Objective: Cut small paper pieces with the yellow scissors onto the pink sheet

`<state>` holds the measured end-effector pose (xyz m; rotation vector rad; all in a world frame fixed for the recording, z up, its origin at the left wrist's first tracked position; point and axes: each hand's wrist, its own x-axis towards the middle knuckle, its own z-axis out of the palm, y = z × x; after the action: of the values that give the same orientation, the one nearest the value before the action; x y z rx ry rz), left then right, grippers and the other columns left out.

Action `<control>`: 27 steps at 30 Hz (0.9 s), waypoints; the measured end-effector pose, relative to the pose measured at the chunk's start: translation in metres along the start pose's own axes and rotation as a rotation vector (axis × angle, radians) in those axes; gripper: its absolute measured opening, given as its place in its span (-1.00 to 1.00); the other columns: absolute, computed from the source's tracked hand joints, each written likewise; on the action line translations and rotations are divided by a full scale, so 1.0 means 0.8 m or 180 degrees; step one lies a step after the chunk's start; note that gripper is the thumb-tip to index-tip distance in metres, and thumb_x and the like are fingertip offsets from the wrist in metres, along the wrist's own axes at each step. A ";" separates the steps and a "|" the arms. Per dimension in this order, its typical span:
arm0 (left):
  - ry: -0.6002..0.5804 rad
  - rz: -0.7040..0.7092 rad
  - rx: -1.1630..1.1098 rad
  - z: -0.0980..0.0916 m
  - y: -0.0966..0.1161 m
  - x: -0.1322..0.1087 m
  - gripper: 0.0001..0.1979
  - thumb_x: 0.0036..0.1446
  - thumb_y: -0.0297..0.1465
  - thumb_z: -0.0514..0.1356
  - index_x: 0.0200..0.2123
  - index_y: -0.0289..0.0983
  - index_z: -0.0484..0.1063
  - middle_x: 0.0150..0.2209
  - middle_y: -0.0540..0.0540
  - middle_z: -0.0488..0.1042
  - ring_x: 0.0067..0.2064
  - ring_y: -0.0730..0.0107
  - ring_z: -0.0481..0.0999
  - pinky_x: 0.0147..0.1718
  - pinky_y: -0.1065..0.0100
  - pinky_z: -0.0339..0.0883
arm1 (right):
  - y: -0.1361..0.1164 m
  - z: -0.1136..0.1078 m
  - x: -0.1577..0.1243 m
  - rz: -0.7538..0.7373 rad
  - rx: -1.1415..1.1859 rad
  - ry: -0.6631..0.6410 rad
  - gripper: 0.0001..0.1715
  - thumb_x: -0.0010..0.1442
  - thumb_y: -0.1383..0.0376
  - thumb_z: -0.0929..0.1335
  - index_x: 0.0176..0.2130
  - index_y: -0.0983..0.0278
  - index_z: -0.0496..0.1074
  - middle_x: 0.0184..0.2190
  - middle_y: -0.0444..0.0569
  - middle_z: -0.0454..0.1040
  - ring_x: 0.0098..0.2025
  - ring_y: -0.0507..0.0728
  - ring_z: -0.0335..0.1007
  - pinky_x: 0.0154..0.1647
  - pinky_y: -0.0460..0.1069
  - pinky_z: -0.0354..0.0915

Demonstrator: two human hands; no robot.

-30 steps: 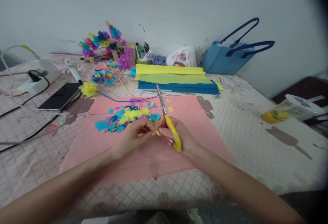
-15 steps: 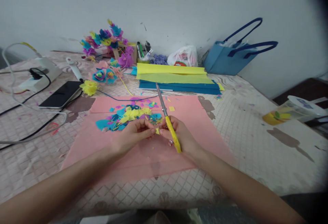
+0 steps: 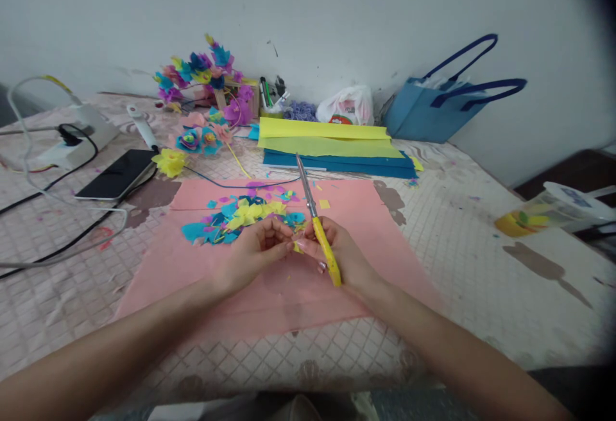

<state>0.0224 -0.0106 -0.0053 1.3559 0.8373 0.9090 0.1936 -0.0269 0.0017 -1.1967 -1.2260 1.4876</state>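
Observation:
My two hands meet over a pink paper sheet on the table. My right hand is closed on yellow-handled scissors, whose blades point away toward the wall. Its fingertips also touch a tiny yellow paper scrap. My left hand pinches that same scrap from the other side. Just beyond my fingers lies a heap of yellow, blue and purple paper cuttings.
Folded yellow and blue paper sheets lie behind the pink one. Paper flowers, a pen cup, a plastic bag and a blue tote bag line the wall. A phone, power strip and cables sit left; a plastic container sits right.
Both hands stay together on the yellow scrap with only slight finger shifts. The view has drifted a little; the scissors keep their place.

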 end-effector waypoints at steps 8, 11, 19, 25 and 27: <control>-0.0069 0.0079 -0.0126 0.002 -0.007 0.000 -0.77 0.01 -0.41 0.28 -0.27 -0.31 0.33 -0.29 -0.06 0.45 -0.26 0.40 0.48 -0.21 0.30 0.33 | 0.005 -0.001 0.002 -0.0188 -0.0223 0.0097 -0.63 -0.10 0.17 0.46 -0.38 0.23 0.24 -0.42 -0.16 0.33 -0.54 -0.04 0.16 -0.62 -0.13 0.10; -0.0196 -0.0222 -0.0197 0.001 -0.009 0.000 -0.73 -0.04 -0.39 0.32 -0.27 -0.32 0.34 -0.29 -0.07 0.48 -0.26 0.40 0.49 -0.22 0.31 0.34 | 0.005 -0.001 0.001 -0.0351 -0.0278 0.0123 -0.66 -0.08 0.19 0.44 -0.39 0.22 0.22 -0.46 -0.17 0.31 -0.52 -0.03 0.17 -0.56 -0.12 0.15; -0.0260 -0.0640 -0.0301 0.001 -0.006 -0.003 -0.77 0.03 -0.28 0.29 -0.44 -0.33 0.37 -0.49 -0.02 0.48 -0.47 0.48 0.44 -0.44 0.42 0.31 | -0.001 0.004 -0.003 -0.0398 -0.0372 0.0120 -0.62 -0.11 0.20 0.45 -0.39 0.19 0.18 -0.51 -0.19 0.28 -0.50 0.01 0.20 -0.51 -0.08 0.21; -0.0168 -0.0654 -0.0384 0.002 -0.002 -0.004 -0.77 0.02 -0.31 0.30 -0.44 -0.34 0.36 -0.49 -0.02 0.49 -0.47 0.51 0.44 -0.42 0.43 0.32 | -0.006 0.005 -0.005 -0.0383 -0.0277 0.0104 -0.67 -0.09 0.20 0.43 -0.39 0.20 0.22 -0.51 -0.20 0.28 -0.54 -0.02 0.16 -0.57 -0.10 0.14; -0.0148 -0.0630 -0.0367 0.002 -0.002 -0.005 -0.77 0.01 -0.31 0.30 -0.44 -0.34 0.36 -0.50 -0.02 0.49 -0.47 0.50 0.45 -0.42 0.43 0.31 | -0.006 0.005 -0.005 -0.0368 -0.0219 0.0070 -0.67 -0.10 0.20 0.43 -0.39 0.20 0.22 -0.51 -0.20 0.27 -0.56 -0.02 0.14 -0.59 -0.11 0.10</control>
<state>0.0223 -0.0146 -0.0066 1.1677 0.8539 0.7571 0.1907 -0.0306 0.0075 -1.1642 -1.3184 1.3538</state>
